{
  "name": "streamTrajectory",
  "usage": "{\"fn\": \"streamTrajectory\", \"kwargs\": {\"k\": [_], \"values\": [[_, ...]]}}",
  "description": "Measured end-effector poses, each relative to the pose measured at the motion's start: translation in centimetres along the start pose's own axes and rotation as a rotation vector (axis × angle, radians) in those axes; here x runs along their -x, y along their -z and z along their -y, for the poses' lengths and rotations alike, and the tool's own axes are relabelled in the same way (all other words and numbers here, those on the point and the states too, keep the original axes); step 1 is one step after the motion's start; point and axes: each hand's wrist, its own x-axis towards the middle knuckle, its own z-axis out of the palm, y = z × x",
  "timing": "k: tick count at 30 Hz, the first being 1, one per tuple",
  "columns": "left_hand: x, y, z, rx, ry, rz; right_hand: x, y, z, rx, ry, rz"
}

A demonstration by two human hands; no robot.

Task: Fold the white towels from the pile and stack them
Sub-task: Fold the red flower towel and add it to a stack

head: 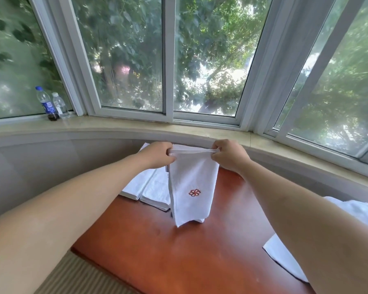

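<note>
Both hands — left [157, 154], right [228, 154] — grip pinching towel [191, 187] top edge, hanging between.

The wooden table [179, 262] is bare across its centre and near edge; a hand can pass freely there. The far left portion is occupied by two stacks of folded towels [149, 187] lying side by side. A hanging towel [191, 187], held taut between the left hand [157, 154] and the right hand [227, 154], blocks the far centre, its lower edge reaching the tabletop. Loose white towels [285, 257] cover the right edge. The windowsill [119, 126] is open except for two bottles [51, 103] at its left end
</note>
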Motion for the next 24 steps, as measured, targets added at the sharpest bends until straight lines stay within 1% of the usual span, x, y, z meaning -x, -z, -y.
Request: {"fn": "streamTrajectory", "kwargs": {"k": [2, 3, 4, 6, 8, 10, 15, 20, 24], "values": [[0.0, -0.8, -0.3, 0.274, 0.109, 0.070, -0.1, 0.2, -0.3, 0.006, -0.001, 0.004], [0.1, -1.2, -0.4, 0.347, 0.137, 0.097, -0.2, 0.2, -0.4, 0.016, -0.001, 0.005], [0.1, -1.4, -0.4, 0.355, 0.141, 0.108, -0.3, 0.3, -0.6, 0.024, -0.002, 0.005], [-0.1, -1.8, -0.5, 0.275, 0.111, 0.078, -0.5, 0.3, -0.9, 0.024, -0.005, 0.004], [-0.4, -2.0, -0.7, 0.186, 0.064, 0.013, -0.8, 0.5, -1.2, 0.022, -0.003, -0.001], [-0.7, -2.2, -1.0, 0.164, 0.040, -0.033, -1.0, 0.8, -1.6, 0.023, 0.000, -0.004], [-1.2, -2.1, -1.8, 0.143, -0.002, 0.001, -1.2, 1.1, -3.0, 0.036, -0.002, 0.009], [-1.5, -1.4, -2.9, -0.097, -0.068, -0.064, -1.7, 1.3, -3.9, 0.036, -0.004, 0.025], [-1.6, -1.2, -3.5, -0.163, -0.065, -0.120, -2.0, 1.6, -4.1, 0.017, -0.002, 0.028]]}}
